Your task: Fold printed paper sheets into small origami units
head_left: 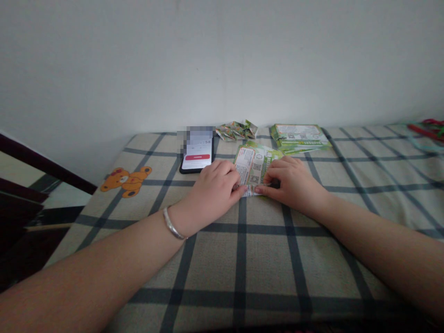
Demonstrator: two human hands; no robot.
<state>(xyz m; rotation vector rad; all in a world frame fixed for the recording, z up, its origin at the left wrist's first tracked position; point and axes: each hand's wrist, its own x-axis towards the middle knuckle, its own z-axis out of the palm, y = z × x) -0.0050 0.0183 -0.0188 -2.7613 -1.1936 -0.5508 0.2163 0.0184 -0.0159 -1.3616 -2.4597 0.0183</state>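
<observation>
A green and white printed paper sheet (pixel 255 163) lies on the checked cloth (pixel 239 249) in the middle. My left hand (pixel 212 185), with a silver bracelet at the wrist, has its fingers curled and pinches the sheet's near left edge. My right hand (pixel 294 183) is also closed, its fingertips pressing the sheet's near right edge, close to the left fingertips. Both hands rest on the cloth.
A phone (pixel 197 155) with a lit screen lies just beyond my left hand. Several small folded green paper pieces (pixel 237 130) sit by the wall, and a stack of like sheets (pixel 299 136) lies beyond my right hand. A bear print (pixel 126 181) marks the cloth's left. Red and green items (pixel 430 128) lie far right.
</observation>
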